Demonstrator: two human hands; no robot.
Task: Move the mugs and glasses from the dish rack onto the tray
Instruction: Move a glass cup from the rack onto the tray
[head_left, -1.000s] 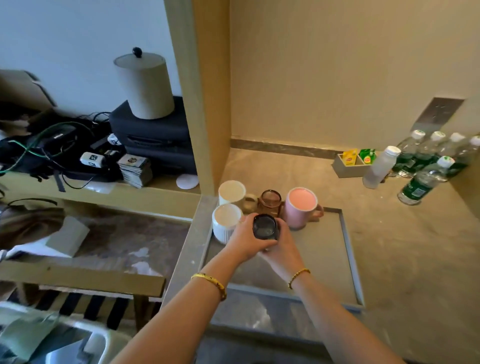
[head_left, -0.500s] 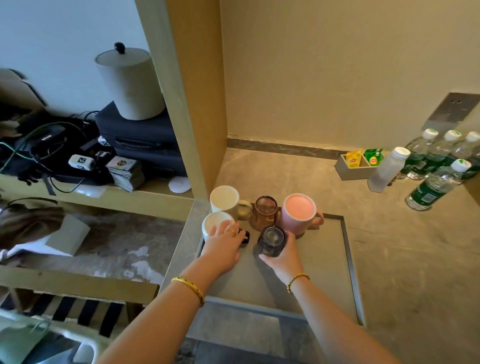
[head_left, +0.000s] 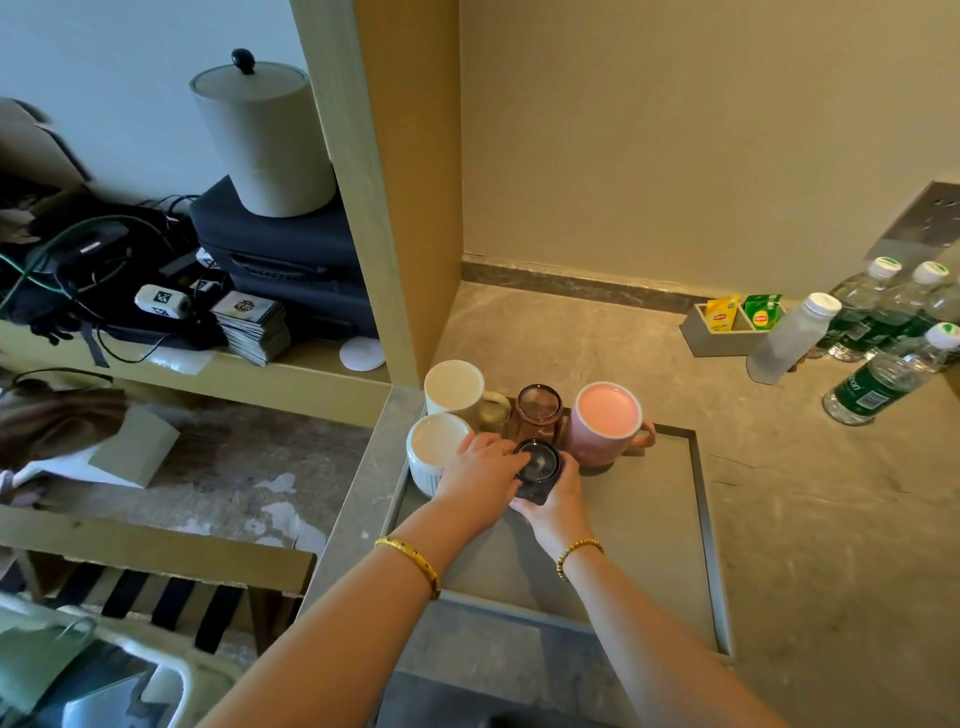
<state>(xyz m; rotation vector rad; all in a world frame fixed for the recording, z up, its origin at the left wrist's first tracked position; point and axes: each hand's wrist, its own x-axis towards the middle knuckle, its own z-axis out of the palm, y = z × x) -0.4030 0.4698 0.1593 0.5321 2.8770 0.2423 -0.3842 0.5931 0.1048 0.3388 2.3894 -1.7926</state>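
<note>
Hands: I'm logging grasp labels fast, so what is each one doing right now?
Left hand: holding the dark glass from its left side, fingers on the rim.
Right hand: holding the same dark glass, fingers wrapped round its lower right side.

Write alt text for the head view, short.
Both hands, left hand and right hand, hold a dark glass on a grey tray. Behind it stand two white mugs, an amber glass and a pink mug. Water bottles stand on the counter to the right.
</note>
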